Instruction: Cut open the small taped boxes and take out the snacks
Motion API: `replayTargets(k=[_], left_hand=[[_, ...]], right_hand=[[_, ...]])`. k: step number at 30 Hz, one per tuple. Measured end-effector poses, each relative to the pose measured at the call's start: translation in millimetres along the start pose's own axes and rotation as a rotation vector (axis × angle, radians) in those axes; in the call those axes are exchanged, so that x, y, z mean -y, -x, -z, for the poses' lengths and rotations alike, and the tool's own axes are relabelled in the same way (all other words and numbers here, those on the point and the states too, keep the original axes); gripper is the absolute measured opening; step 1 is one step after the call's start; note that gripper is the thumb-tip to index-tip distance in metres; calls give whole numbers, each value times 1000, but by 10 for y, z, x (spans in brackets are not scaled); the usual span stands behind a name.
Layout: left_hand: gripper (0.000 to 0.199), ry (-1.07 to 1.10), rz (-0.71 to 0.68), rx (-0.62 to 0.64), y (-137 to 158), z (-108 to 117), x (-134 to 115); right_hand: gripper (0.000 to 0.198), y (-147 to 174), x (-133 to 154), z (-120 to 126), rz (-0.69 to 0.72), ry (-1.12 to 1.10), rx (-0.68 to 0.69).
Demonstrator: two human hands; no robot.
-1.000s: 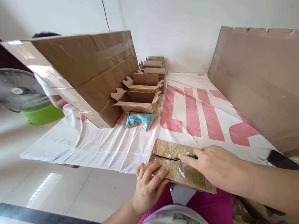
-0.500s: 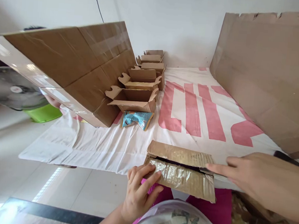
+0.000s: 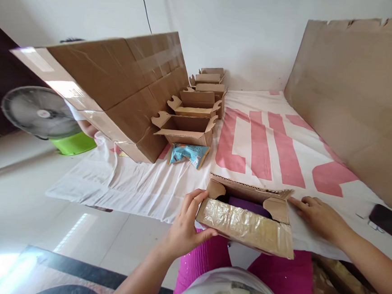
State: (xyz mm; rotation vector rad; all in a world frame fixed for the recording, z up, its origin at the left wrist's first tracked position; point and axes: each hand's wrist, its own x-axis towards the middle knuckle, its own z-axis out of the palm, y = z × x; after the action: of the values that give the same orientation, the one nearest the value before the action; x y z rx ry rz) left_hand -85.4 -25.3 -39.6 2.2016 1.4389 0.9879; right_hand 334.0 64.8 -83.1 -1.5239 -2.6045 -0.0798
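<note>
A small cardboard box [image 3: 247,227] sits at the front edge of the cloth-covered table, above my lap. Its top flaps are parted. Inside, between the end flaps, something purple [image 3: 249,206] shows; its kind I cannot make out. Shiny clear tape covers the near flap. My left hand [image 3: 190,217] grips the box's left end, fingers over the side and thumb along the near lower edge. At the right end, my right hand [image 3: 315,217] rests with its index finger stretched to the box's corner.
Several open cardboard boxes [image 3: 185,139] stand in a row, with a blue packet [image 3: 189,155] before the nearest. Large taped cartons [image 3: 119,86] rise at left, a cardboard sheet [image 3: 352,96] at right. A phone [image 3: 389,221] lies right. A fan [image 3: 42,112] and green stool [image 3: 72,144] stand left.
The box's top flaps have come apart, and the purple contents now show. My right hand has moved from the slit to the right end. The view has turned slightly left.
</note>
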Motion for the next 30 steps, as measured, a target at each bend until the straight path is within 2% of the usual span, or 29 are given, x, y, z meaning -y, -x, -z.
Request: replayTargets(k=[2, 4, 6, 7, 9, 11, 13, 15, 17, 19, 21, 22, 23, 25, 27, 30], left_hand=[[88, 50, 33, 22, 11, -10, 20], [89, 84, 52, 16, 16, -54, 26], [87, 109, 56, -17, 18, -125, 18], [86, 123, 54, -38, 19, -164, 10], [85, 147, 45, -69, 21, -234, -12], [83, 156, 36, -91, 26, -281, -35], [83, 160, 17, -117, 39, -301, -49], [81, 168, -6, -155, 63, -300, -50], [68, 179, -31, -186, 98, -290, -41], [47, 172, -60, -202, 138, -281, -31], [32, 140, -108, -230, 175, -288, -29], [28, 116, -135, -259, 191, -301, -32], [25, 88, -157, -295, 207, -320, -38], [23, 36, -186, -373, 236, -374, -54], [25, -3, -179, -427, 264, -434, -69], [30, -35, -157, -457, 299, -497, -80]], right_hand=[[32, -8, 105, 179, 74, -45, -193], [24, -7, 329, 471, 123, -157, -399], [20, -1, 631, 760, 219, -313, -503], [21, -2, 785, 871, 301, -357, -462], [32, -20, 1044, 993, 358, -322, -355], [47, -43, 1196, 1003, 356, -254, -250], [53, -35, 1249, 978, 328, -239, -208], [48, 19, 1257, 1000, 328, -283, -224], [36, 96, 1273, 1097, 417, -380, -201], [21, 153, 1315, 1230, 553, -513, -80], [21, 163, 1356, 1321, 635, -621, 86], [22, 153, 1365, 1333, 636, -642, 122], [21, 134, 1363, 1318, 612, -632, 116], [18, 87, 1328, 1226, 537, -548, 0], [27, 36, 1274, 1103, 486, -421, -100], [41, -36, 1216, 1012, 469, -309, -54]])
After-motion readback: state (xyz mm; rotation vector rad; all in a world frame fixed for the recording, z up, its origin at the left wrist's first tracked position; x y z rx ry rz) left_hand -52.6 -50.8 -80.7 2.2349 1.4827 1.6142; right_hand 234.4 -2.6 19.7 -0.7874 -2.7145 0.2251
